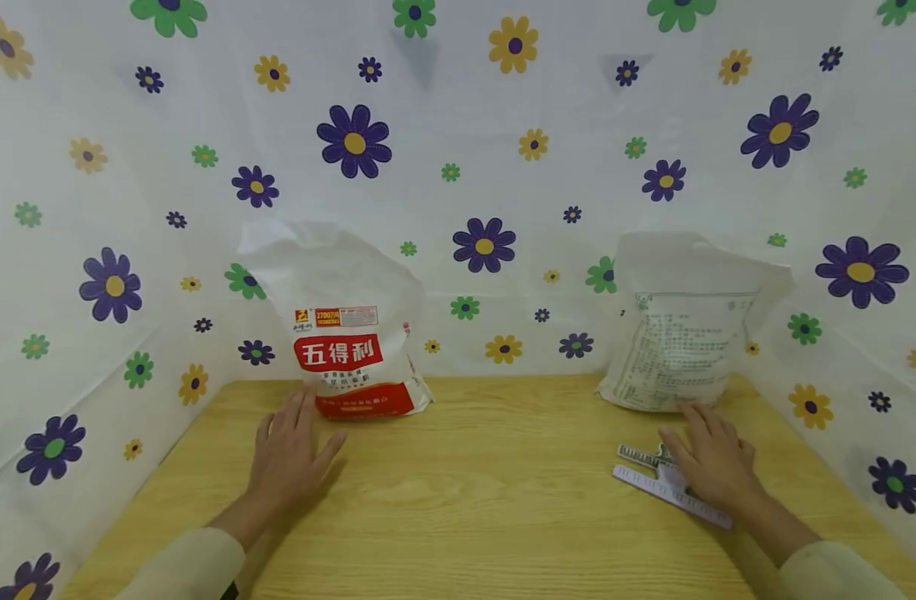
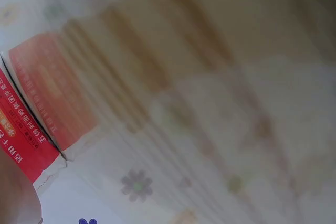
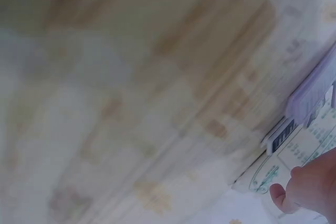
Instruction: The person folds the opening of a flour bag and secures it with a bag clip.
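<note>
The right hand [image 1: 716, 462] lay flat on the pale wooden tabletop [image 1: 488, 492], fingers straight and relaxed, resting partly over two flat plastic sealing clips [image 1: 671, 485], one pale lilac and long, the other shorter and grey-white with dark markings, both near the table's right side. Just beyond its fingertips stood a white plastic bag printed with fine greenish text [image 1: 678, 337], its back panel facing forward, at the far right corner against the wall. The left hand [image 1: 288, 454] also lay released and flat on the wood, fingers spread, its fingertips just touching or nearly touching the base of a white flour bag with a red label and red band [image 1: 348, 342], which stood upright at the far left of the table. The two bags stood well apart. Only the head view showed both hands, both bags and the white cloth backdrop dotted with purple, green and yellow flowers [image 1: 458, 167] that wrapped round the table on three sides. The left wrist view was heavily blurred but gave a close look at the red label's edge [image 2: 26, 129] and a sliver of the hand in its lower corner. The right wrist view, equally blurred, showed what the head view hid: the lilac clip's end [image 3: 312, 95] beside the darker-marked clip, lying close to the printed bag, with a fingertip [image 3: 283, 198] in the lower right corner.
</note>
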`<state>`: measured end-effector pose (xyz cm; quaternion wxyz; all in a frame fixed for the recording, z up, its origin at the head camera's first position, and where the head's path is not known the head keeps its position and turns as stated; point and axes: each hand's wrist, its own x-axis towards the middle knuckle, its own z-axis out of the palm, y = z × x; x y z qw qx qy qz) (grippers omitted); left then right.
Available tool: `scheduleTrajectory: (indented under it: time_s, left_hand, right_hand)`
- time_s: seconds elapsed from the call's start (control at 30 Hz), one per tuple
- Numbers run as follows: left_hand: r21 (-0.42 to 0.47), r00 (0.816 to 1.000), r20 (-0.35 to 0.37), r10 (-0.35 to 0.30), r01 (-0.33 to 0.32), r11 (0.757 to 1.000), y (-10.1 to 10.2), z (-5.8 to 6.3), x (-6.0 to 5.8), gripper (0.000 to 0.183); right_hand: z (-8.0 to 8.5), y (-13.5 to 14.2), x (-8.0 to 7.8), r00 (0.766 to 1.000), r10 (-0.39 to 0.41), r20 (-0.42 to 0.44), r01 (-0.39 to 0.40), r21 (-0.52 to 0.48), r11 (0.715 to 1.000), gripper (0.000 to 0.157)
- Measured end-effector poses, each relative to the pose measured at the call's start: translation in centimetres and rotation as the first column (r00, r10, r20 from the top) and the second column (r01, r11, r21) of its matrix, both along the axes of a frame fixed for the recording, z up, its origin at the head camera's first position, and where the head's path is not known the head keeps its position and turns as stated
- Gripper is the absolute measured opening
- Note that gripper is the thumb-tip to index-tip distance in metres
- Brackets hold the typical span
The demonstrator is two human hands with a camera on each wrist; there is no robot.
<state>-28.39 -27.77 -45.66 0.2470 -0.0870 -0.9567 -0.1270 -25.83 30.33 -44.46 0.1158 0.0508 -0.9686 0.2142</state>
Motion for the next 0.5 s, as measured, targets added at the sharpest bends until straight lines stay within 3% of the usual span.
scheduleTrajectory:
  time_s: [0.33, 0.5]
  left_hand:
    - [-0.005, 1.000, -0.008, 0.016, -0.016, 1.000, 0.0, 0.4, -0.2, 0.092]
    - [-0.011, 0.999, -0.046, 0.012, -0.013, 1.000, -0.3, 1.0, -0.3, 0.092]
  right_hand:
    - [0.2, -1.9, -0.7, 1.000, 0.023, 0.006, -0.023, 0.002, 1.000, 0.071]
    - [0.4, -2.9, -0.9, 0.999, 0.041, -0.001, -0.041, -0.011, 0.999, 0.069]
